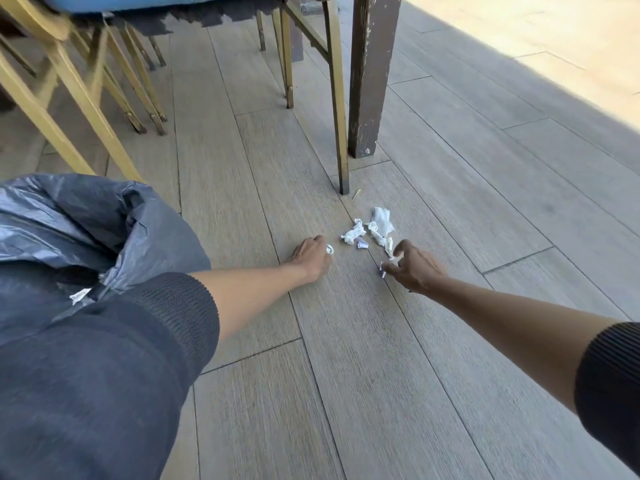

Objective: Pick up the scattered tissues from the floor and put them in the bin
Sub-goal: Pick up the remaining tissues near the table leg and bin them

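Several crumpled white tissues [380, 221] lie scattered on the grey plank floor just in front of a chair leg. My left hand [310, 256] rests low on the floor at their left and grips a small tissue scrap [329, 249] in its curled fingers. My right hand [414, 268] reaches in from the right and pinches a tiny scrap [382, 270] between thumb and fingertips, with the other fingers curled above the pile. The bin with a dark grey plastic liner [104, 230] stands at the left, partly behind my left sleeve.
Gold metal chair legs [337, 109] and a dark wooden table leg [369, 81] stand right behind the tissues. More gold chair legs [79, 98] crowd the upper left. A white scrap [80, 295] lies on the bin liner. Sunlit floor runs along the upper right.
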